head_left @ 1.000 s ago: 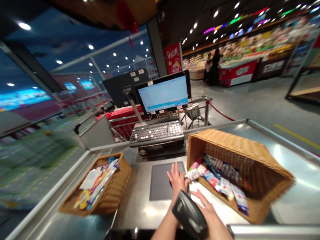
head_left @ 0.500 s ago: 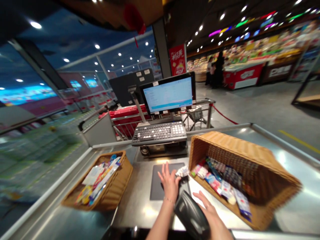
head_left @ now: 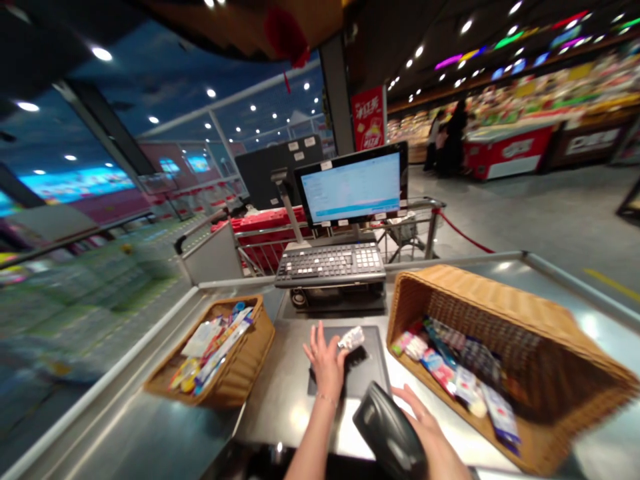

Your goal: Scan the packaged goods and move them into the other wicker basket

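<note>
My left hand [head_left: 326,365] is over a dark grey mat [head_left: 373,383] set in the metal counter. A small, shiny white packet [head_left: 353,338] is held at its thumb side, the other fingers spread out. The packet's printing is too blurred to read. My right hand [head_left: 431,430] is wrapped around a black handheld barcode scanner [head_left: 390,430], low and to the right of the left hand. The scanner's head points up and left, towards the mat; its handle is partly hidden by the hand and the frame's lower edge.
On the left stands a wicker basket [head_left: 250,363] of packaged goods. A larger wicker basket [head_left: 505,290] lies tipped on the right, with several packets inside. Behind the mat are a keyboard [head_left: 330,261] and a lit monitor [head_left: 355,187]. People [head_left: 453,137] stand far back.
My left hand has moved left over the mat, carrying the small white packet along. The right hand keeps hold of the scanner. The view has turned slightly left.
</note>
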{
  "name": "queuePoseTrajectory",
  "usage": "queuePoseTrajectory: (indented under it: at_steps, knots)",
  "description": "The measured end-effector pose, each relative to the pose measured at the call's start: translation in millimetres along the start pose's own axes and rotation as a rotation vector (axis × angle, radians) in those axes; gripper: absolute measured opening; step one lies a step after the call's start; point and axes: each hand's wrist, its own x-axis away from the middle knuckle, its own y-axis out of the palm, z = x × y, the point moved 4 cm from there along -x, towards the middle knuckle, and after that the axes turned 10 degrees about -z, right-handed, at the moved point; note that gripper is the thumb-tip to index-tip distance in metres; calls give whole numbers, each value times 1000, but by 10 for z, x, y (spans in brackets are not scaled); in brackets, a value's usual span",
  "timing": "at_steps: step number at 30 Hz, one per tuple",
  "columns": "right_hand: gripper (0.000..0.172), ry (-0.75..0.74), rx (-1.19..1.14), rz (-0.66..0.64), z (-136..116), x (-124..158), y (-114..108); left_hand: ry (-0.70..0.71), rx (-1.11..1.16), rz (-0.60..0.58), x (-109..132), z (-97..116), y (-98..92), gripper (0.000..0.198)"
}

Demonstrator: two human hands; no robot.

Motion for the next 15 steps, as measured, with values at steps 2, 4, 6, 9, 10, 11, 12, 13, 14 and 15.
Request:
queuePoseTrajectory:
  at_steps: [2,4,6,9,10,11,12,13,14,15]
  knots:
    - [50,27,-11,-13,17,-7,5,1,-1,16,5,-35,-24,20]
    - [49,47,-11,10,17,-2,8,4,-6,35,11,-72,-45,20]
    - [49,44,0,38,-5,12,13,3,-12,50,17,-107,-66,21]
    - [50,33,15,40,-43,27,24,-16,-18,64,26,-156,-104,21]
    - [51,37,16,39,-50,29,24,-24,-19,66,29,-173,-117,21]
    - [52,42,18,38,-53,29,23,-32,-20,67,31,-191,-131,21]
    - [53,45,20,38,-56,28,21,-38,-21,69,34,-209,-145,21]
    - [55,44,22,36,-58,27,20,-42,-22,72,37,-229,-159,21]
    - [58,41,25,33,-60,26,20,-45,-22,77,40,-249,-174,20]
    - [61,37,27,29,-62,25,22,-48,-21,83,44,-271,-188,20]
